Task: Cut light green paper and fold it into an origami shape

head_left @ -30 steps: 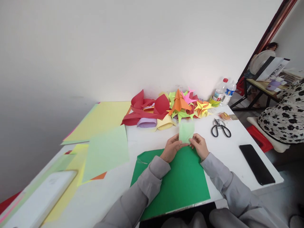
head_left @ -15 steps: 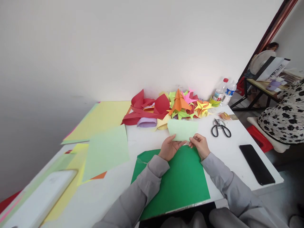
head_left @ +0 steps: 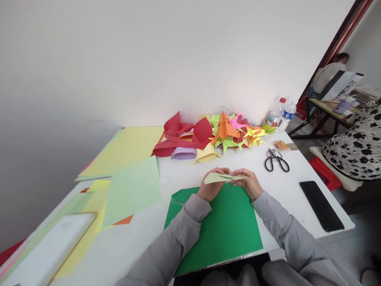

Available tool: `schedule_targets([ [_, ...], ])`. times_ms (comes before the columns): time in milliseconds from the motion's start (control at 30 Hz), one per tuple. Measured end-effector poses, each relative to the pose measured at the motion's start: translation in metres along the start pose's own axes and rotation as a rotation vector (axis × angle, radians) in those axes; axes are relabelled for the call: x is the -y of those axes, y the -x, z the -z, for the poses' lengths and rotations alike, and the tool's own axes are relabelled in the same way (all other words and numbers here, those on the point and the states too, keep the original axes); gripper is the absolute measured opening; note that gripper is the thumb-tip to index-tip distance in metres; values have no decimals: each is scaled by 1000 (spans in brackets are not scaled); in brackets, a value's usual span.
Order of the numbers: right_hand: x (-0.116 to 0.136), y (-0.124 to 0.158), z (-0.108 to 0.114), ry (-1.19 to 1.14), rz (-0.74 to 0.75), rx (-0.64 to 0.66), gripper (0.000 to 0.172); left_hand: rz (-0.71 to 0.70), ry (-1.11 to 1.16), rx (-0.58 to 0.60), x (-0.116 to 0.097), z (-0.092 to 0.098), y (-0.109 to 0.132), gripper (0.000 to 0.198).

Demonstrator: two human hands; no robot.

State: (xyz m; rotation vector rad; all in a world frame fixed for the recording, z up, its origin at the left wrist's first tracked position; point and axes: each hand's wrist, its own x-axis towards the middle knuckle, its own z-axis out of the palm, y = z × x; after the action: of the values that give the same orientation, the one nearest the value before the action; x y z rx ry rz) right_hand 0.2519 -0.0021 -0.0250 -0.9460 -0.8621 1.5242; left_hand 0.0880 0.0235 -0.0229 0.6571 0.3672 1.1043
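Observation:
A pale green paper piece (head_left: 214, 178) is held between both hands, tilted so that it looks thin, with a fold near its middle. My left hand (head_left: 210, 186) has its fingers closed round the left part, its fingertips behind the paper. On the right part, my right hand (head_left: 249, 183) grips the paper with bent fingers. Both hands are above the far edge of a green sheet (head_left: 223, 226) lying at the table's front. Beyond them lie red folded paper (head_left: 202, 133), a purple paper loop (head_left: 183, 153) and an orange folded paper shape (head_left: 224, 129).
Black-handled scissors (head_left: 276, 162), a black phone (head_left: 321, 205) and two bottles (head_left: 273, 117) are on the right. Coloured sheets (head_left: 133, 190) and a white device (head_left: 59, 246) cover the left. A person in patterned clothing (head_left: 354, 143) sits beyond the table's right side.
The pale green paper has been tipped from facing me to nearly edge-on and brought slightly nearer. The fingers of both hands have moved up behind it.

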Motion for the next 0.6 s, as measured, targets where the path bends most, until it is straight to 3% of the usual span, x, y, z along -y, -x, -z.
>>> schedule_targets([
  [133, -1, 0, 0, -66, -60, 28, 28, -27, -88, 60, 1, 3, 0, 17],
  [267, -3, 2, 1, 74, -16, 89, 36, 61, -195, 93, -5, 6, -5, 18],
  [433, -2, 1, 3, 97, 116, -55, 37, 89, -265, -115, -13, -4, -4, 26],
  [600, 2, -1, 5, 134, 185, -194, 38, 180, -247, -203, -14, -7, 0, 45],
])
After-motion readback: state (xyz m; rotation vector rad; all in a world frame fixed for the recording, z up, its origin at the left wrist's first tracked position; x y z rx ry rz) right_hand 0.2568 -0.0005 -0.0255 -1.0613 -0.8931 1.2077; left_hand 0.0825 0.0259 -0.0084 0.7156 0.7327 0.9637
